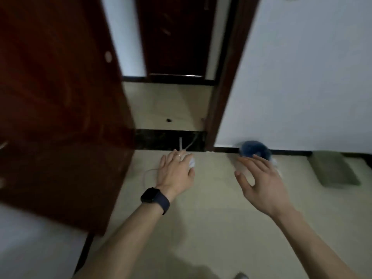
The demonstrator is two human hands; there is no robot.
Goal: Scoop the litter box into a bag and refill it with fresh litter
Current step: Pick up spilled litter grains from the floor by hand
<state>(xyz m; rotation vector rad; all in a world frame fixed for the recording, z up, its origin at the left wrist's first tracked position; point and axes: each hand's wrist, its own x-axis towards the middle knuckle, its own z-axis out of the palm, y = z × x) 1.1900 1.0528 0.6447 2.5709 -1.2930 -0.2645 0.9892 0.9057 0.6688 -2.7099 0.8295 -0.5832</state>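
No litter box, scoop, bag or litter shows in this blurred head view. My left hand (174, 171), with a dark watch on the wrist and a ring, is stretched out palm down, fingers straight. A small white object (192, 163) with a thin pale cord (145, 176) shows at its fingertips; whether they touch I cannot tell. My right hand (259, 178) is held out with the fingers spread and nothing in it. Just beyond its fingertips a dark blue fuzzy object (254, 148) lies against the baseboard.
A dark brown door (60, 109) stands swung open on the left. Ahead is a doorway with a dark threshold strip (161, 139) and beige floor beyond it. A white wall (302, 77) runs along the right, with a grey mat (334, 170) at its foot.
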